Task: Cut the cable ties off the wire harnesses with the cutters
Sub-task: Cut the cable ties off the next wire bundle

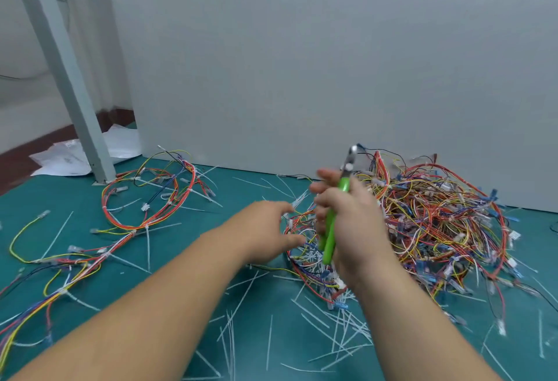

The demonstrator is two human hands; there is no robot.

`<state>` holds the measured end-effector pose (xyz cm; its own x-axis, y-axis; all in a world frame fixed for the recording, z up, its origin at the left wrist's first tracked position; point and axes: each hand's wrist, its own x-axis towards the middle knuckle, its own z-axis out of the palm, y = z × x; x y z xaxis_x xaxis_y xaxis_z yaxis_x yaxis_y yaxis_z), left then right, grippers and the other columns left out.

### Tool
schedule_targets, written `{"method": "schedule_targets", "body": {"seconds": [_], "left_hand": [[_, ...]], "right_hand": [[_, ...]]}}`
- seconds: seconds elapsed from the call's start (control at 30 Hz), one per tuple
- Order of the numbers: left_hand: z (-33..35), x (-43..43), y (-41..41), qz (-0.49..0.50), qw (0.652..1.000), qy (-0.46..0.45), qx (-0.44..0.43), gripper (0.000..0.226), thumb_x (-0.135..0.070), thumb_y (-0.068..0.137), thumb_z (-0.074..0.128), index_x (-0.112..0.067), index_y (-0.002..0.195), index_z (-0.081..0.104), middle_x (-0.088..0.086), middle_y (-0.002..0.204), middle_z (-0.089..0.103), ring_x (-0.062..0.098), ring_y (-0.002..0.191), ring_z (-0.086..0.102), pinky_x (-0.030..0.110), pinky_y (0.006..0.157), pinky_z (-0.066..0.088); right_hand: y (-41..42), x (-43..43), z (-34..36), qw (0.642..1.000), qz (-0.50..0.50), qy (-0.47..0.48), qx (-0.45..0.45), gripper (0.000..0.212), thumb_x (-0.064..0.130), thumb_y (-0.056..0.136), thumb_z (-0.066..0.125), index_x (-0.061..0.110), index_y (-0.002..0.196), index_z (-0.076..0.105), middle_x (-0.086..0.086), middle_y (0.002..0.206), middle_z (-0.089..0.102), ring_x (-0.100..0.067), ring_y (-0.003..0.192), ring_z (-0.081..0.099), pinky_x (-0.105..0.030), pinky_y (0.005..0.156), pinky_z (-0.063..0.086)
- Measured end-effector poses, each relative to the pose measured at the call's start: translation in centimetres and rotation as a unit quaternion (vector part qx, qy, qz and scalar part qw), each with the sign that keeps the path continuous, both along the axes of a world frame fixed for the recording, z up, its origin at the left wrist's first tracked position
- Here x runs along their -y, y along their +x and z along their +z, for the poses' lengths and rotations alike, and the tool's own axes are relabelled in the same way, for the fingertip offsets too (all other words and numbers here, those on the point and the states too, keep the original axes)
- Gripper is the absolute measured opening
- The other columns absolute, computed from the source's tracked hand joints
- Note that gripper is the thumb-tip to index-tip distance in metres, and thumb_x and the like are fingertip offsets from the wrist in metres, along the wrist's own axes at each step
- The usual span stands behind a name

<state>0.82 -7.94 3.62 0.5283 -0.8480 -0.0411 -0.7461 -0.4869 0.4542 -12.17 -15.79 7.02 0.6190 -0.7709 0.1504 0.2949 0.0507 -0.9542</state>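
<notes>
Evidently between cuts, the right hand (350, 217) had its fingers wrapped round the green handles of the cutters (343, 185), nose tipped up and away from the wires, probably to keep the blades from snagging; whether the blades were together was too blurred to tell. The left hand (265, 226) reached with spread fingers, holding nothing, to the near edge of the tangled pile of wire harnesses (437, 220), likely to pull one free. Another harness (145, 199) lay well apart to the left, white ties on it. Loose cable ties (338, 335) littered the green mat (75, 199)
</notes>
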Motion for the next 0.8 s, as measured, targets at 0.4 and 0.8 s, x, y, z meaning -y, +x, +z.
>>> {"method": "schedule_targets", "body": {"seconds": [0.4, 0.8], "left_hand": [[-1.9, -9.1, 9.4, 0.260, 0.935, -0.056, 0.237, 0.039, -0.053, 0.089, 0.060, -0.035, 0.124, 0.062, 0.002, 0.123, 0.060, 0.032, 0.119, 0.051, 0.047, 0.095, 0.044], [-3.5, -12.7, 11.9, 0.295, 0.932, 0.106, 0.184, 0.028, -0.037, 0.097, 0.044, -0.029, 0.108, 0.069, 0.002, 0.107, 0.069, 0.031, 0.106, 0.061, 0.040, 0.090, 0.045]], "right_hand": [[-0.2, -7.0, -8.6, 0.953, 0.231, 0.194, -0.016, 0.062, 0.004, 0.065, 0.057, 0.003, 0.127, 0.060, -0.014, 0.089, 0.064, -0.021, 0.059, 0.050, -0.031, 0.056, 0.040], [-0.5, -6.9, -9.8, 0.943, 0.251, 0.217, 0.016, 0.066, 0.004, 0.065, 0.055, -0.001, 0.131, 0.057, -0.017, 0.092, 0.061, -0.022, 0.062, 0.048, -0.036, 0.060, 0.036]]}}
